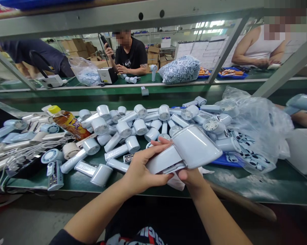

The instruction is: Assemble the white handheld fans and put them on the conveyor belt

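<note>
A pale blue handheld fan (pixel 189 148) lies across both my hands just above the green bench's near edge. My left hand (pixel 140 168) is closed around its handle, thumb on top. My right hand (pixel 191 177) sits under the fan's head, mostly hidden by it, fingers curled against a white cloth (pixel 176 182) held beneath. A heap of several identical fans (pixel 133 127) lies just beyond my hands.
A bottle of tea (pixel 70 124) lies left of the heap. A clear plastic bag (pixel 255 132) of parts rests at the right on a blue tray (pixel 223 160). Across the green bench (pixel 74 182), other people work among bags and boxes.
</note>
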Demonstrator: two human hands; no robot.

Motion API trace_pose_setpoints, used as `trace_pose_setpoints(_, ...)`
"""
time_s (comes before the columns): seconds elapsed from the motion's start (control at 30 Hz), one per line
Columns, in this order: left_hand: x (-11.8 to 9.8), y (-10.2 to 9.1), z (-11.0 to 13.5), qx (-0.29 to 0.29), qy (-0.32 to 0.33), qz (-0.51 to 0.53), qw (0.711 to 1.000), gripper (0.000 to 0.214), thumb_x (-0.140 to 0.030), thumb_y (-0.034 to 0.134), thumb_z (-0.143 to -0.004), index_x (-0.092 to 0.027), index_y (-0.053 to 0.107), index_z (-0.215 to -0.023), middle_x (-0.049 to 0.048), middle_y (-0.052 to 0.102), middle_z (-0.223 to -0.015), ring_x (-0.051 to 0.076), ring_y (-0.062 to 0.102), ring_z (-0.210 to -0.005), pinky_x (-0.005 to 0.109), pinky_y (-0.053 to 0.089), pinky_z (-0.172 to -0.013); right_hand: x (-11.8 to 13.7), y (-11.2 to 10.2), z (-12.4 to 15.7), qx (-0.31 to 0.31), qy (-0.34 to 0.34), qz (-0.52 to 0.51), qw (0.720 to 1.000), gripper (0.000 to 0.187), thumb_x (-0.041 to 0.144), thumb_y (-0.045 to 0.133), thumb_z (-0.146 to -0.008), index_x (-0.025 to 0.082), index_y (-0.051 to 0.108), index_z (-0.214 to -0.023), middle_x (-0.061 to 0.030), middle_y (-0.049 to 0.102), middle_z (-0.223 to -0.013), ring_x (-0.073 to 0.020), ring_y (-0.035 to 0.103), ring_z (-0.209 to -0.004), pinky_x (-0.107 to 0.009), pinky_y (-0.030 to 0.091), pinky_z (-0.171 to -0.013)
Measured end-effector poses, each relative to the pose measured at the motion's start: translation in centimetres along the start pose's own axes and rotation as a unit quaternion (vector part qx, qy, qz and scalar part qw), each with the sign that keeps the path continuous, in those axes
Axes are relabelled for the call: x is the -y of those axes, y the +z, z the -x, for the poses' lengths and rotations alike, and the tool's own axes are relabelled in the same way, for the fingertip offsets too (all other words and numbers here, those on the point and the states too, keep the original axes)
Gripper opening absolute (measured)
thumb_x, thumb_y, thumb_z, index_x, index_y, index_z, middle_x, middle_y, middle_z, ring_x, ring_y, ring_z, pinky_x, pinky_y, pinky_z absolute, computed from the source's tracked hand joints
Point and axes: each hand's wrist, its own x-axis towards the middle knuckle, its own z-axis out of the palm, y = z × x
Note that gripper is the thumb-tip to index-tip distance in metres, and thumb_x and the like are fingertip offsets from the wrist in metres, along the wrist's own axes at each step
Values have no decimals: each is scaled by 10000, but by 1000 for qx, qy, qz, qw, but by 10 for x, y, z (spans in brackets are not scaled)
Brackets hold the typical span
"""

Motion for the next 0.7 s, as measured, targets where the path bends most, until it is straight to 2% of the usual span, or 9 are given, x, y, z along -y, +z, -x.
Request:
trace_pose_setpoints(0.13, 0, -3, 2, 14, -22, -4, 1000, 602, -32, 725, -519, -215, 643, -1087, 58, 658, -1083, 281, 592, -973, 317, 417, -883, 0, 4, 2, -46, -17, 16, 999, 684, 552, 731, -538, 312, 544, -1151, -42, 564, -1231, -294, 472, -1174, -458, 389, -969)
trace_pose_setpoints(0.23, 5, -1, 6, -14, -8, 13, 1000, 629, -11, 737, -481, -213, 653, -1071, 70, 655, -1091, 281, 593, -988, 305, 408, -900, -4, 7, 4, -56, -29, 36, 997, 553, 561, 712, -553, 305, 610, -1033, -50, 611, -1149, -303, 498, -1138, -447, 423, -936)
trace_pose_setpoints(0.37, 12, 4, 6, -45, 7, 8, 999, 626, -24, 746, -478, -219, 657, -1066, 59, 662, -1076, 261, 606, -964, 271, 402, -900, -12, 6, 2, -96, -12, 39, 995, 590, 635, 656, -564, 265, 624, -1023, -79, 660, -1028, -314, 536, -1078, -446, 457, -880)
trace_pose_setpoints(0.43, 12, 4, 3, -31, -18, -12, 999, 594, -58, 743, -511, -207, 651, -1078, 56, 673, -1038, 252, 616, -918, 262, 408, -878, -12, 2, 1, -98, 5, 43, 994, 621, 624, 654, -585, 254, 599, -1080, -86, 661, -1023, -314, 542, -1069, -451, 456, -874)
trace_pose_setpoints(0.53, 7, 1, 1, 14, -46, -9, 999, 524, -102, 704, -582, -183, 633, -1094, 63, 669, -1001, 251, 611, -880, 274, 439, -818, -5, -6, 2, -56, -5, 72, 996, 580, 545, 694, -605, 262, 590, -1100, -75, 653, -1054, -302, 552, -1060, -445, 425, -917)
trace_pose_setpoints(0.6, 4, -1, 3, 45, -43, -14, 998, 496, -118, 675, -617, -179, 615, -1106, 66, 659, -984, 248, 605, -860, 286, 453, -787, 3, -7, 5, -45, -23, 95, 994, 488, 493, 701, -628, 268, 619, -1053, -60, 665, -1028, -294, 573, -1029, -437, 420, -927)
trace_pose_setpoints(0.7, 1, 0, 10, 56, -12, -37, 998, 488, -131, 681, -607, -182, 619, -1088, 76, 651, -987, 255, 598, -871, 298, 448, -803, 9, -4, 16, -66, -23, 141, 987, 438, 459, 715, -614, 256, 647, -995, -58, 682, -972, -303, 611, -949, -435, 472, -859)
